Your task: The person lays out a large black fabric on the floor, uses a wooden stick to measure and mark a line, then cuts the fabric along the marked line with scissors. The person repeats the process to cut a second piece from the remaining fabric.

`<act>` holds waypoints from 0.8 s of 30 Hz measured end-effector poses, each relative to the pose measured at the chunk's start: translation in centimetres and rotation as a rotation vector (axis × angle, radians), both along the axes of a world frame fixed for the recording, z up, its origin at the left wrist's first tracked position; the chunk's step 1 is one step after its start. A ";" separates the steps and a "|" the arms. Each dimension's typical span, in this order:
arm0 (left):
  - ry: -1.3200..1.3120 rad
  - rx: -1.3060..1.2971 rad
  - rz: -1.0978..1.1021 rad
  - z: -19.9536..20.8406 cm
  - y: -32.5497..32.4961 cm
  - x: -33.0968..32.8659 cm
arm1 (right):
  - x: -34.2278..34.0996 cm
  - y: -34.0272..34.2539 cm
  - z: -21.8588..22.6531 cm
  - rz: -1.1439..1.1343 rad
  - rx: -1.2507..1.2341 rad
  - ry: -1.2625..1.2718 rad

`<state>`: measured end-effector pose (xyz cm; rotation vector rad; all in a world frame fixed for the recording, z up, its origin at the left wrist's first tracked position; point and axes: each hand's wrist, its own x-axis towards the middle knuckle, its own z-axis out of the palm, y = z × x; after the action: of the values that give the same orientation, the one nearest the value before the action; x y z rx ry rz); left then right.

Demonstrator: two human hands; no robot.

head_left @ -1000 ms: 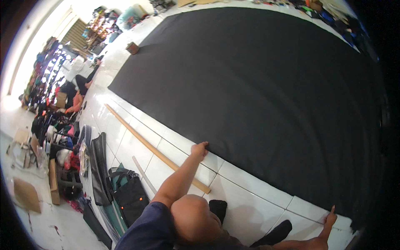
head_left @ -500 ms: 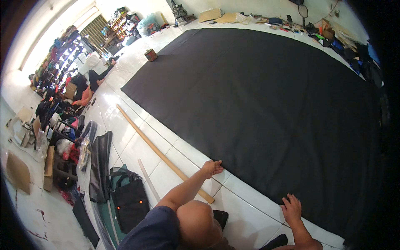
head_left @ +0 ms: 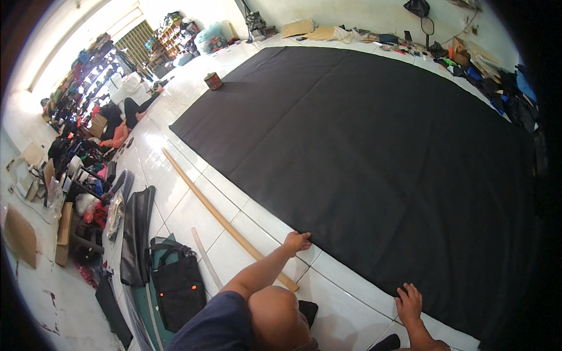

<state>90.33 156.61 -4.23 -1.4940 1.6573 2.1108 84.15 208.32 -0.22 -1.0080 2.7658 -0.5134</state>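
A large black fabric sheet [head_left: 363, 152] lies spread over the white tiled floor, with faint creases and ripples across it. My left hand [head_left: 297, 241] is at its near left edge, fingers closed in a pinch on the border. Farther right along the same edge, my right hand [head_left: 409, 303] rests with its fingers spread on the black surface. On the sheet's far left edge stands a small reddish-brown can [head_left: 213, 81].
Left of the sheet lie a long wooden pole [head_left: 225, 222] and a thin pale strip [head_left: 206, 257]. Near them are a black bag [head_left: 178, 292] and a rolled dark sheet [head_left: 138, 234]. A person [head_left: 122, 133] sits by piled goods at the far left. Assorted items line the back wall.
The view has tilted slightly, so the sheet's far side sits a little lower. My left hand's fingers have curled tighter at the edge; my right hand stays in place.
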 end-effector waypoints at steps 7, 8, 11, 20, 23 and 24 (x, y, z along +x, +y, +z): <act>-0.043 -0.059 -0.040 0.9 0.2 -0.2 | 0.0 -0.1 -0.1 -0.015 0.002 0.008; -0.047 -0.077 -0.049 0.9 0.2 -0.1 | 0.0 -0.1 -0.1 -0.015 0.001 0.008; -0.062 -0.108 -0.062 1.3 0.6 -0.5 | -0.1 0.5 -0.5 -0.030 0.003 -0.036; -0.054 -0.121 -0.032 0.5 0.5 -0.2 | 0.0 0.4 -0.5 -0.049 -0.017 -0.062; -0.184 -0.152 -0.187 0.7 -0.5 0.1 | 0.2 0.4 -0.7 -0.042 -0.033 -0.061; -0.247 -0.162 -0.269 1.1 -1.1 0.1 | 0.2 0.4 -0.8 -0.038 -0.041 -0.056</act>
<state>90.43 155.54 -3.15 -1.4096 1.8485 1.6207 84.33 208.74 -0.99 -0.9355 2.7405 -0.5967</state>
